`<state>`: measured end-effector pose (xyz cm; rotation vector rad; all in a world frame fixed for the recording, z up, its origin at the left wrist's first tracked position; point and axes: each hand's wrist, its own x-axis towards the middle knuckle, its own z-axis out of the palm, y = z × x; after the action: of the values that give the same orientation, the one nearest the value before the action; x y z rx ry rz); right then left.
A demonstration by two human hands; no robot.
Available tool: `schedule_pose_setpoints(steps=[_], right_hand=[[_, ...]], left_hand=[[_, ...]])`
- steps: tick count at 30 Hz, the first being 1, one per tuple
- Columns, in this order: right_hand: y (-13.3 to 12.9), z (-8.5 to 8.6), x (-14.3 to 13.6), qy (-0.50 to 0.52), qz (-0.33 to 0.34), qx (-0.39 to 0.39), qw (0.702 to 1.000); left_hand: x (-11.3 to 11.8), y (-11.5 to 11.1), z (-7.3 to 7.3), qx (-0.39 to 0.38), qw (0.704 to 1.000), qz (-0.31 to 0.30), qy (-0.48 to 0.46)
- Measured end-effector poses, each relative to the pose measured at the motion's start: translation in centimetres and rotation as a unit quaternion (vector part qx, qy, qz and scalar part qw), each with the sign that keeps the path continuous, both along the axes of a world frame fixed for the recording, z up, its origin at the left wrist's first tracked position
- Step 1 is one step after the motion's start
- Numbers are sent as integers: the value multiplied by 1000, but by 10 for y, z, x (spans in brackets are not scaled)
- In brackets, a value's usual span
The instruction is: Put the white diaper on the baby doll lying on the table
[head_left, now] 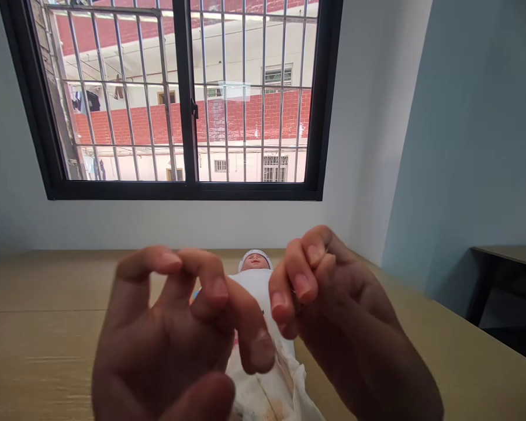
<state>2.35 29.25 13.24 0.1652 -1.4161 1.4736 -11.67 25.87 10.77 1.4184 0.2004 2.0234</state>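
Note:
My left hand [170,327] is raised in front of me with its palm partly towards me. Its fingers are bent but apart, with nothing visible between them. To its right is my right hand [328,292], fingers curled in and the thumb and forefinger tips pressed together. Anything in that pinch is too small to make out. The hands do not touch. Behind and below them, a baby doll [255,262] in a white cap lies on its back on the wooden table [39,345]. White cloth [263,283] covers its body, which my hands partly hide.
The table's far edge runs along a white wall [245,222] under a black-framed window [186,190] with metal bars. A dark-legged desk [477,286] stands at the right, beside a bluish wall [477,146].

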Motion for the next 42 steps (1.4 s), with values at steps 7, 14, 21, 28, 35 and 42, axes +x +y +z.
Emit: schedule_pose_setpoints(steps=[7,14,21,28,35,42], right_hand=[[2,-6,-13,61,-44,45,996],[-7,-7,-20,93,-253,136,953],[-2,-1,-8,74,-261,104,957],[7,-1,-2,27,-248,87,965],[-3,-5,-9,37,-284,140,948],[-4,-2,-11,69,-304,146,939]], left_hand=[[-1,6,11,-79,986,-102,-106],[16,9,12,74,958,274,-33],[3,18,12,80,969,213,92],[-16,9,15,23,995,-56,81],[-13,11,16,66,988,134,34],[0,17,8,107,959,239,104]])
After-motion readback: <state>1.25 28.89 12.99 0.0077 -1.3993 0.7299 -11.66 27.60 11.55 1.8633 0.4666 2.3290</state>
